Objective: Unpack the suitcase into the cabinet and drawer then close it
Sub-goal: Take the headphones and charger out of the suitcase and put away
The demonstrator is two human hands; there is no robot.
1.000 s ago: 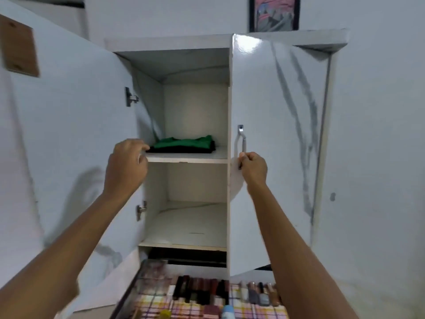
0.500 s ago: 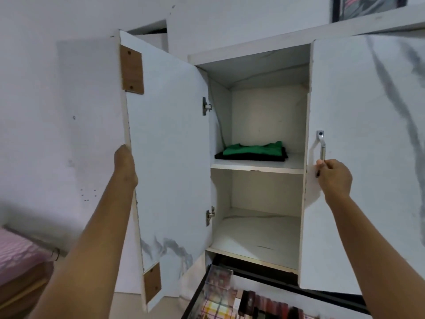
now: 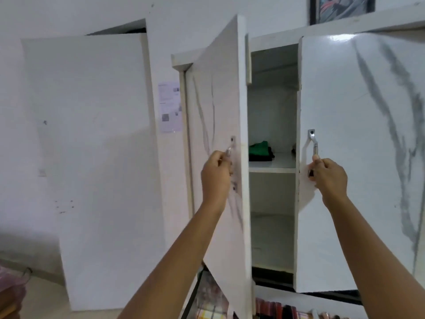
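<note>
A white wall cabinet with marble-streaked doors fills the right half of the head view. Its left door (image 3: 220,125) stands swung most of the way in, and my left hand (image 3: 216,178) grips the metal handle (image 3: 230,149) on it. My right hand (image 3: 328,180) holds the metal handle (image 3: 313,143) of the right door (image 3: 358,139). Through the narrow gap I see folded green and black clothes (image 3: 261,151) on the upper shelf (image 3: 272,169); the lower shelf (image 3: 272,240) holds nothing visible.
Below the cabinet an open drawer (image 3: 287,309) shows a checked lining and several small cosmetics. A white panel (image 3: 92,157) leans against the wall at left, with a printed sheet (image 3: 170,107) beside it. A framed picture (image 3: 340,8) sits on top.
My left hand moved from the left door's outer edge to its handle, and that door has swung far inward, narrowing the opening. My right hand stays on the right handle.
</note>
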